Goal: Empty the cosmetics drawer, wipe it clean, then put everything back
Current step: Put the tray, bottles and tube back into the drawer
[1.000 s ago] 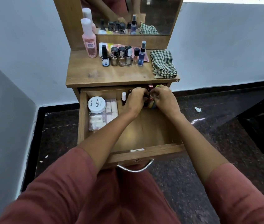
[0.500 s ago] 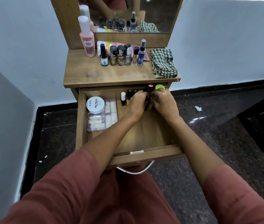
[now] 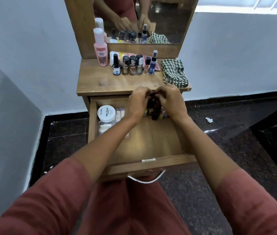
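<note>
The wooden drawer [image 3: 151,162] is pulled out under the dresser top [image 3: 117,83]. My left hand [image 3: 136,103] and my right hand [image 3: 171,100] are cupped together round a bunch of small dark bottles [image 3: 154,106], lifted near the drawer's back edge. At the drawer's back left lie a white round nail polish remover tub [image 3: 106,113] and a clear packet of pads [image 3: 103,128]. On the dresser top stand a pink bottle [image 3: 100,48], a row of nail polish bottles [image 3: 131,66] and a blue spray bottle [image 3: 152,64].
A green checked cloth [image 3: 174,72] lies on the dresser top's right side. A mirror [image 3: 144,19] rises behind the bottles. White walls close in on the left and behind. The dark floor holds a scrap of paper [image 3: 209,119] to the right.
Both hands have gathered the small bottles at the back of the drawer and risen with them toward the dresser top's front edge. The camera has tilted slightly.
</note>
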{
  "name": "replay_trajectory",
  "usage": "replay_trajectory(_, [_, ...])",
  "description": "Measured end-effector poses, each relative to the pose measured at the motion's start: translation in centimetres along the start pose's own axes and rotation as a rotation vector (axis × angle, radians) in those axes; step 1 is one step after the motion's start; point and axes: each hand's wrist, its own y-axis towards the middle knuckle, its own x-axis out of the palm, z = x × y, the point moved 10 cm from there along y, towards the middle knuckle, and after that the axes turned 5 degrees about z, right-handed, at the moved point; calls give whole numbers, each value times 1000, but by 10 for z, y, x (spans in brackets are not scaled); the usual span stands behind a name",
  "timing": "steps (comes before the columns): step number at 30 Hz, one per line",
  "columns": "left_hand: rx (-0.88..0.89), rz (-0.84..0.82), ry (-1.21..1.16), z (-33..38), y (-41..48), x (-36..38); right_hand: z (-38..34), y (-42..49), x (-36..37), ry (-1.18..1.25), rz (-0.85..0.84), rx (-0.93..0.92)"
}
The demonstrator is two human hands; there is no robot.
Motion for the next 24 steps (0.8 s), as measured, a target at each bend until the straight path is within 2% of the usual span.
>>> replay_trajectory(5, [-5, 170, -48, -13, 23, -58, -44, 30, 3, 95, 47, -93])
replay_trajectory(10, [0, 276, -48, -24, 46, -98, -67, 62, 8, 91, 95, -117])
replay_trajectory(14, [68, 249, 34, -12, 63, -95, -69, 83, 8, 11, 98, -101])
replay_trajectory(19, [177, 167, 274, 9, 88, -72, -69, 99, 23, -130, -26, -101])
replay_trajectory(24, [175, 110, 478, 5, 106, -57, -66, 106, 34, -233, -65, -121])
